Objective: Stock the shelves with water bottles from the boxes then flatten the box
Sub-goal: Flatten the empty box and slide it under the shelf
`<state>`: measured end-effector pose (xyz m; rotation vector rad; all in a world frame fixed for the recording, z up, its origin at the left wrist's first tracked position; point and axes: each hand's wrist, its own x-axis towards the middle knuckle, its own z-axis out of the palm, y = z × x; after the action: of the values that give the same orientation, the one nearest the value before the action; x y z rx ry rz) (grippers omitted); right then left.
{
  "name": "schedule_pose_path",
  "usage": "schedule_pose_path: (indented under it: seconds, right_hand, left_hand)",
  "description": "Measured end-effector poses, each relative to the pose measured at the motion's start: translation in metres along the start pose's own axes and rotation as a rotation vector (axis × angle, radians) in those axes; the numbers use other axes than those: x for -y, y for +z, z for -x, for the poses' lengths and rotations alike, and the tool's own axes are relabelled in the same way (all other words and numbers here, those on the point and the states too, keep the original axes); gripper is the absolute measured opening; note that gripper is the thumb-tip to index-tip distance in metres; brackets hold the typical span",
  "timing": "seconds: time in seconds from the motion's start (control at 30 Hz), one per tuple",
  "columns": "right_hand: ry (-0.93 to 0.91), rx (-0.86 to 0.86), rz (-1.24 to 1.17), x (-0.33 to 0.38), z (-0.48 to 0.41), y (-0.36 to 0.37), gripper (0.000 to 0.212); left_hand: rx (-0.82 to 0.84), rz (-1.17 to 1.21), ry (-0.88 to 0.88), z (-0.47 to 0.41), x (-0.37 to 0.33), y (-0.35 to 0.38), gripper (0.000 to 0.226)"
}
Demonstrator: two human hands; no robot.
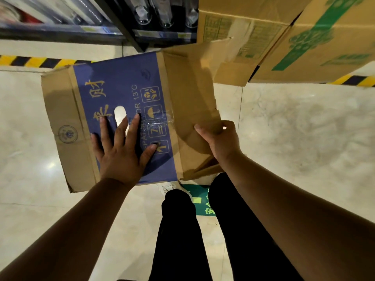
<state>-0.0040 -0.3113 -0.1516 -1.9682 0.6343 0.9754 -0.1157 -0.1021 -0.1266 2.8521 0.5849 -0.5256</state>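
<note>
Box [121, 94], partly collapsed, in front of the person's legs and apparently clear of the floor [294, 128], below the shelf [81, 31] where bottles [164, 15] stand. The left hand [121, 151] lies flat on the blue panel, fingers straight and spread, beside the handle hole [119, 114]. The right hand [221, 140] is curled round the ragged edge of the brown panel [192, 98].

Risks, as judged from here: the torn brown edge may rip further under the right hand's pull. The clear tape [162, 122] across the seam may stop the fold from closing, so the panel springs back. The far flap lies close to the stacked boxes [324, 37] and could snag on them.

Writing: the blue panel carries large gold Chinese characters, partly covered by the left hand, and the fragment "OR 13°C". Beside it are four handling pictograms, among them an umbrella, upward arrows and a "7". A round seal sits on the brown side flap, too small to read. The green print on the stacked boxes is blurred.
</note>
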Motion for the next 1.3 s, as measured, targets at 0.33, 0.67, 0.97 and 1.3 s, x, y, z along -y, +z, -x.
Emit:
schedule_pose_path:
  seconds: [0.33, 0.67, 0.97, 1.3]
  right_hand:
    - [-0.217, -0.126, 0.082, -0.004, 0.037, -0.046, 0.049]
    - [-0.297, 0.114, -0.133, -0.026, 0.081, -0.03, 0.043]
    - [-0.199, 0.172, -0.396, -0.03, 0.085, -0.03, 0.023]
    - [-0.171, 0.281, 0.162, -0.009, 0.055, 0.009, 0.027]
  left_hand:
    - [-0.085, 0.19, -0.117, -0.01, -0.057, -0.033, 0.081]
    - [0.206, 0.198, -0.035, -0.043, -0.171, -0.064, 0.102]
    - [0.168, 0.232, -0.074, -0.036, -0.156, -0.07, 0.098]
    - [0.107, 0.33, -0.274, -0.015, -0.054, -0.123, 0.096]
